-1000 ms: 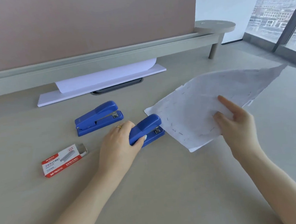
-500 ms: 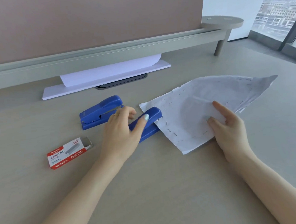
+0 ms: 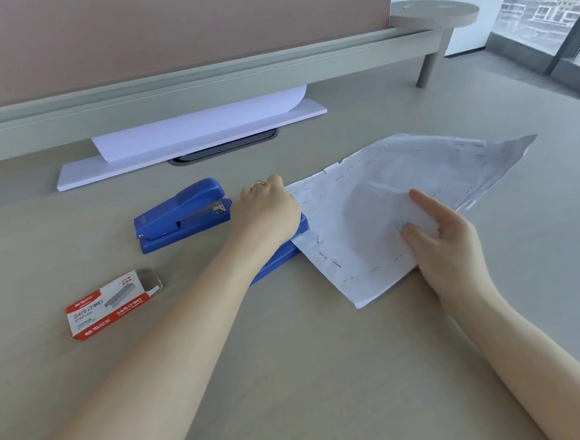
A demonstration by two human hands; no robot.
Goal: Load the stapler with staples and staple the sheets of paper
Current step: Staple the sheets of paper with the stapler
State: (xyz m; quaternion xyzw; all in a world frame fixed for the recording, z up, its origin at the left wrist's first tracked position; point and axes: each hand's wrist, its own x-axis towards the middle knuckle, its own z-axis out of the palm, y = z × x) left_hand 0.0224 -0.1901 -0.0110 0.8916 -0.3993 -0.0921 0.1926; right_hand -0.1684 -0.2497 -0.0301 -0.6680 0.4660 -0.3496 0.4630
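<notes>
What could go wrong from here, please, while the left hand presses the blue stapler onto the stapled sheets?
The left hand hides most of the blue plastic stapler, so the staple may land on one of the many staples already in the white paper sheets and jam. The right hand pins only the sheets' near edge; the far corner lifts, so the sheets could slip out of line.

Spare blue stapler (image 3: pixel 182 215), white board (image 3: pixel 190 137)

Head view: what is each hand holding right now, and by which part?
The left hand presses down on the top of the nearer blue plastic stapler. The right hand pinches the white, staple-marked paper sheets at their near right edge.
</notes>
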